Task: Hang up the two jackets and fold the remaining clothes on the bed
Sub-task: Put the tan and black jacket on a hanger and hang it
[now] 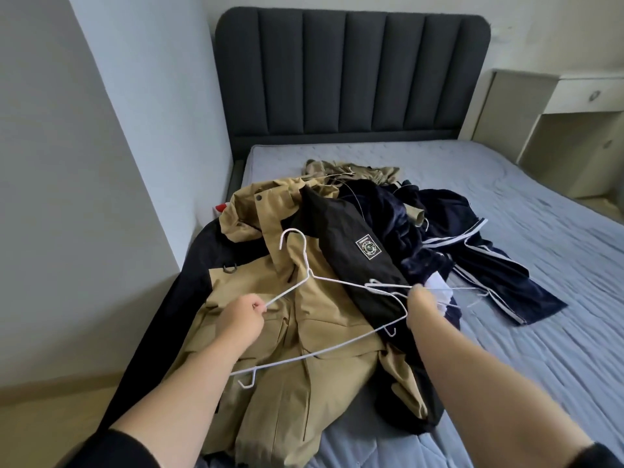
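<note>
Both hands (248, 307) (418, 298) clenched — arms outstretched.

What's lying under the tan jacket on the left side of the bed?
A dark garment shows beneath the tan jacket, and something red at its far edge. The rest is covered.

Dark padded headboard (351, 72), white bedside cabinet (570, 130) (one drawer, round knob), pale walls (84, 163)

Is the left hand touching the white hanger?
Touching. In the head view, the left hand pinches the white hanger at the end of its sloping arm, with the wire running out from between the curled fingers.
</note>
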